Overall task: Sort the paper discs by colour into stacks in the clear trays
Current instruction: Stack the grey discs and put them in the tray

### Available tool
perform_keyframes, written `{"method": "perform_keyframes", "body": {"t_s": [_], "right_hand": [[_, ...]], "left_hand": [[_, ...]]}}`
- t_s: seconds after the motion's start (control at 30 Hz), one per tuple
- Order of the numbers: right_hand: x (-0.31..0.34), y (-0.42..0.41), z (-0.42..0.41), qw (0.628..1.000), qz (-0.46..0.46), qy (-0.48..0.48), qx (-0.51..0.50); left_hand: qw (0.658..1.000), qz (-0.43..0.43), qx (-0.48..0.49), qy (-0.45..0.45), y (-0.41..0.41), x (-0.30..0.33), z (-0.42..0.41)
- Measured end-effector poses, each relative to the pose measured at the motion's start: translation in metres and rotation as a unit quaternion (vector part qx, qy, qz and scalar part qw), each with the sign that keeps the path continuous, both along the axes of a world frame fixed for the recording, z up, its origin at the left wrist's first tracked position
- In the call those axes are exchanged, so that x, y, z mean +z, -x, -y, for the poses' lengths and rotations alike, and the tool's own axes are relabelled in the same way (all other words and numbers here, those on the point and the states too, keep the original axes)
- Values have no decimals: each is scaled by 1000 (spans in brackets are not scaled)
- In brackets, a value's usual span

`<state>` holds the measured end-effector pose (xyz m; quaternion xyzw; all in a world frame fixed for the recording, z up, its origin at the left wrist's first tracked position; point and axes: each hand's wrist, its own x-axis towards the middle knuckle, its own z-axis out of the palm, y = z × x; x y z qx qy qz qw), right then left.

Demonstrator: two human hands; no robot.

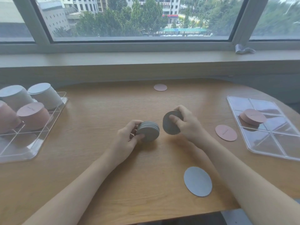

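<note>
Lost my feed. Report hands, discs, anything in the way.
Left hand holds grey stack. Right hand holds grey disc. Loose pink disc beside right tray. Nothing blocking.

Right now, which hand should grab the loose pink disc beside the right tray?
The right hand, probably. That pink disc lies close beside it, next to the right tray, though it holds a grey disc. The left hand grips the grey stack, farther off.

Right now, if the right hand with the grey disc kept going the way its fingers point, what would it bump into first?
The right hand points leftward, so its grey disc would probably first meet the grey stack gripped by the left hand. Only a narrow gap shows between them, though their relative heights are hard to judge from one view.
</note>
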<state>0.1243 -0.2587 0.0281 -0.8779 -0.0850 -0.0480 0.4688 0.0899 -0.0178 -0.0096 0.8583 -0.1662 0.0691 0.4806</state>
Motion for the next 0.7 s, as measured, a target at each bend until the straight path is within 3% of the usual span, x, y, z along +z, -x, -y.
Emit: {"method": "perform_keyframes", "body": {"t_s": [0.13, 0.2, 0.3, 0.4, 0.57, 0.7], "right_hand": [[4, 11, -32, 994, -7, -90, 55], [2, 17, -43, 988, -36, -89, 120], [-14, 19, -53, 983, 17, 56, 173], [-23, 17, -51, 963, 94, 205, 146], [-18, 17, -37, 967, 59, 222, 110], [9, 39, 12, 957, -38, 229, 172]], "left_hand": [[1000, 6, 1, 2, -1, -3, 0], [1000, 3, 4, 6, -2, -5, 0], [998, 24, 2, -56, -2, -6, 1], [998, 35, -8, -58, 0, -4, 3], [998, 47, -5, -38, 0, -2, 3], [999, 33, -6, -28, 1, 2, 4]]}}
